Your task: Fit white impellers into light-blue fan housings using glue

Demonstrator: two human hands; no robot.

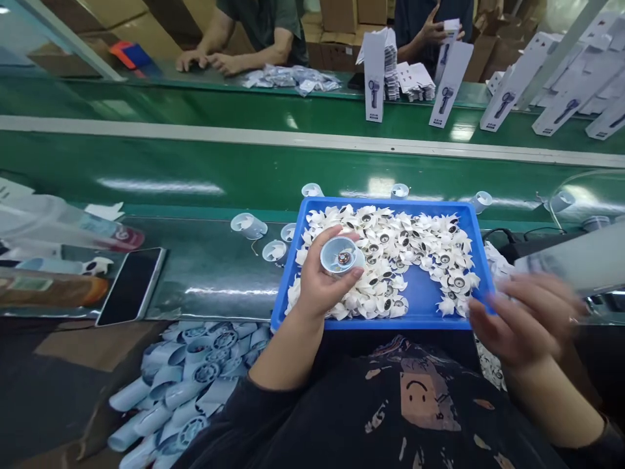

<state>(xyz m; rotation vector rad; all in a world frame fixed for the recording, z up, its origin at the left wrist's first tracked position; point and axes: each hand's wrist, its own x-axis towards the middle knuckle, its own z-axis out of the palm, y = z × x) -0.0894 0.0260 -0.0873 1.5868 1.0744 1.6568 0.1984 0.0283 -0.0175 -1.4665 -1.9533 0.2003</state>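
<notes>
My left hand [319,277] is wrapped round a light-blue plastic fan housing [338,255]. Its open end faces up, and a small copper-coloured motor part shows inside. Below it lies a blue tray [279,306] with many white fan impellers [374,247], several showing dark round centres. My right hand [530,316] is off the tray's right edge, smeared by motion, so its fingers and anything in them cannot be made out. Beyond it is a blurred pale, translucent object [576,260].
More blue housings [249,225] stand round the tray. A box of housings [195,378] is at lower left, below a phone [131,286] and bottles [53,286]. Across the green conveyor [195,163], two people handle bags [293,78] and printed boxes [374,78].
</notes>
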